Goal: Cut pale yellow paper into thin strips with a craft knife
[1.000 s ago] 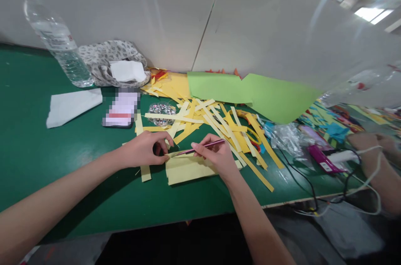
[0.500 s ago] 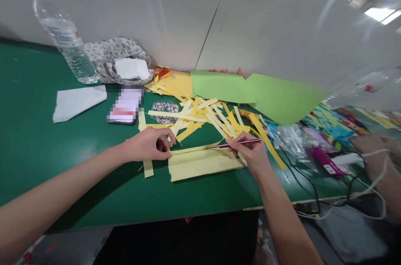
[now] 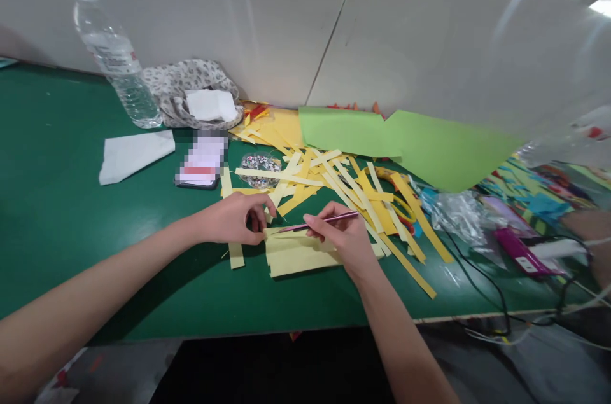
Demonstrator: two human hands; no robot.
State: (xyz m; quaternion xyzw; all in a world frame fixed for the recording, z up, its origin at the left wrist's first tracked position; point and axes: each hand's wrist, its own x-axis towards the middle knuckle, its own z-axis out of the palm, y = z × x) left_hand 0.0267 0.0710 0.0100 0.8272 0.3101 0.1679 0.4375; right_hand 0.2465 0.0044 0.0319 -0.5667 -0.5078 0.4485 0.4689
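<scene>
A pale yellow paper sheet (image 3: 300, 257), cut to a long rectangle, lies on the green table. At its upper left corner my left hand (image 3: 243, 219) is curled, thumb and fingertips pressed on the paper edge. My right hand (image 3: 341, 235) rests over the sheet's right part, closed round a slim purple pen-shaped tool (image 3: 334, 218). The tool's thin dark tip points left and lies along the sheet's upper edge, close to my left fingertips. Cut yellow paper strips (image 3: 353, 191) are heaped just beyond both hands. My right hand hides part of the sheet.
Behind stand a water bottle (image 3: 124, 79) and a spotted cloth pouch (image 3: 174, 86). A phone (image 3: 203, 162), white paper (image 3: 136, 156) and a clear container of small beads (image 3: 260, 165) lie left. Green paper (image 3: 424, 143), plastic wrap (image 3: 458, 219), cables and a magenta device (image 3: 518, 251) lie right. Another person's arm (image 3: 592, 232) shows at the edge.
My right hand has slid left along the sheet's upper edge with the tool, bringing its tip near my left hand. More of a yellow strip shows to the right. The view has shifted slightly.
</scene>
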